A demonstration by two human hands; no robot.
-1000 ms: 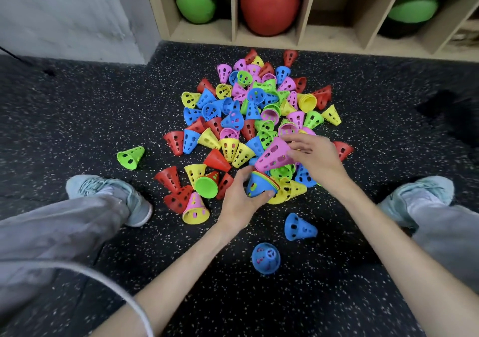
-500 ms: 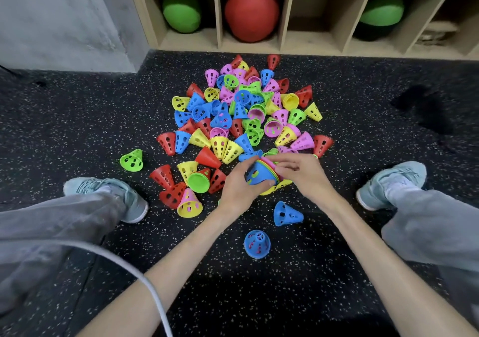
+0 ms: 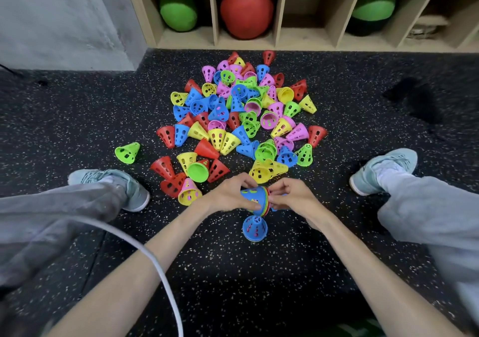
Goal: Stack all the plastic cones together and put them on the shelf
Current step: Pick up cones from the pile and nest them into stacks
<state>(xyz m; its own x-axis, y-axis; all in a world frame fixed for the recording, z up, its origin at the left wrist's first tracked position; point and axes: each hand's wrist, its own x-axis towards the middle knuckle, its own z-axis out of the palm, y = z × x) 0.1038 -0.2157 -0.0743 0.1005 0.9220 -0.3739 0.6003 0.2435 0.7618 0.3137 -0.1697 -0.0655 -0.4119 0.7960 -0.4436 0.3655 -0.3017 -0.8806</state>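
A heap of small perforated plastic cones in red, blue, yellow, green and pink lies on the dark speckled floor. My left hand grips the narrow end of a short nested stack of cones with a blue one outermost. My right hand pinches the stack's wide rims from the right. Just below the stack a single blue cone stands on the floor. A lone green cone lies off to the left.
A wooden shelf of cubbies runs along the far wall, holding a green ball, a red ball and another green ball. My feet in pale shoes flank the heap. A white cable crosses my left arm.
The pink cone held in my right hand a second ago has gone onto the stack. Both hands have drawn the stack toward me, away from the heap.
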